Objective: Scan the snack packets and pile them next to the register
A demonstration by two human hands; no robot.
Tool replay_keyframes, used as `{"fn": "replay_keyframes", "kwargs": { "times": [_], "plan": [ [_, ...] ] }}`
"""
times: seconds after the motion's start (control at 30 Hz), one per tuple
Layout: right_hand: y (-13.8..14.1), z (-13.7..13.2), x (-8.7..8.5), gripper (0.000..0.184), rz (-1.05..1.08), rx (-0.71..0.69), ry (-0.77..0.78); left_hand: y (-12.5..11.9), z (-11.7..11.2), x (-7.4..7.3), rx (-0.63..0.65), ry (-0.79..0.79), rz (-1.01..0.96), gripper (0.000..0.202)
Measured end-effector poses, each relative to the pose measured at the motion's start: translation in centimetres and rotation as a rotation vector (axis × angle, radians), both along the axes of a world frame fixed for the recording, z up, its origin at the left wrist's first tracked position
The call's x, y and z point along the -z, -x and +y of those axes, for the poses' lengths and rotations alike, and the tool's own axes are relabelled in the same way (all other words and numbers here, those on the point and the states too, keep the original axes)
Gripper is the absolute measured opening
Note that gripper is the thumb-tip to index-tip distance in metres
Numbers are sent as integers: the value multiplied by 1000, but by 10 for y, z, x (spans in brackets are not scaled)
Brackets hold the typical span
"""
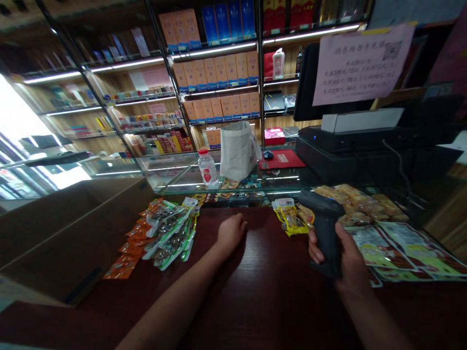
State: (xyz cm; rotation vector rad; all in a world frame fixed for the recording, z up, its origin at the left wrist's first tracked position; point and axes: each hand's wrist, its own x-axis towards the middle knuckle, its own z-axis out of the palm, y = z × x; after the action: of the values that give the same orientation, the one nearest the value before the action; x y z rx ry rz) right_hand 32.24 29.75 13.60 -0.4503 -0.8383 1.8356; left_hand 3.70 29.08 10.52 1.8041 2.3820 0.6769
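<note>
My right hand (346,257) is wrapped around the grip of a black handheld barcode scanner (324,228), raised over the right side of the dark wooden counter. My left hand (231,231) rests on the wood in a loose fist, with nothing showing in it. Just behind the scanner lie yellow-edged snack packets (290,216). To the left of my fist is a pile of clear packets with green and white edges (171,233), beside orange packets (127,250). Flat green and white packages (408,250) spread out right of my right hand.
An open cardboard box (44,253) stands at left. Behind the counter, a glass case carries a red-capped bottle (207,167), a white paper bag (235,153) and a mouse (268,155). Bagged brown goods (350,201) lie before a black register (365,146). Stocked shelves line the back.
</note>
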Motion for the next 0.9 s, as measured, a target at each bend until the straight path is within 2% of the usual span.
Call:
{"fn": "replay_keyframes", "kwargs": {
  "times": [0.13,0.23,0.37,0.5,0.57,0.67,0.77,0.9],
  "plan": [
    [2,-3,0,33,17,-18,5,62,-17,-17,-109,-2,229,29],
    [2,-2,1,33,27,-24,-1,85,-25,-22,-147,-7,338,32],
    [2,-1,4,33,43,-31,-6,96,-30,-25,-123,-21,509,39],
    [3,-1,3,32,49,-36,13,109,-26,-39,-241,-35,717,47],
    [3,-2,3,32,46,-37,13,119,-23,-46,-290,36,752,43],
    [4,-2,5,36,31,-51,27,130,-23,-51,-285,143,765,37],
    [4,-1,7,38,24,-69,41,137,-28,-50,-277,135,806,30],
    [5,2,6,38,22,-43,32,139,-35,-48,-337,130,825,28]
  ]
}}
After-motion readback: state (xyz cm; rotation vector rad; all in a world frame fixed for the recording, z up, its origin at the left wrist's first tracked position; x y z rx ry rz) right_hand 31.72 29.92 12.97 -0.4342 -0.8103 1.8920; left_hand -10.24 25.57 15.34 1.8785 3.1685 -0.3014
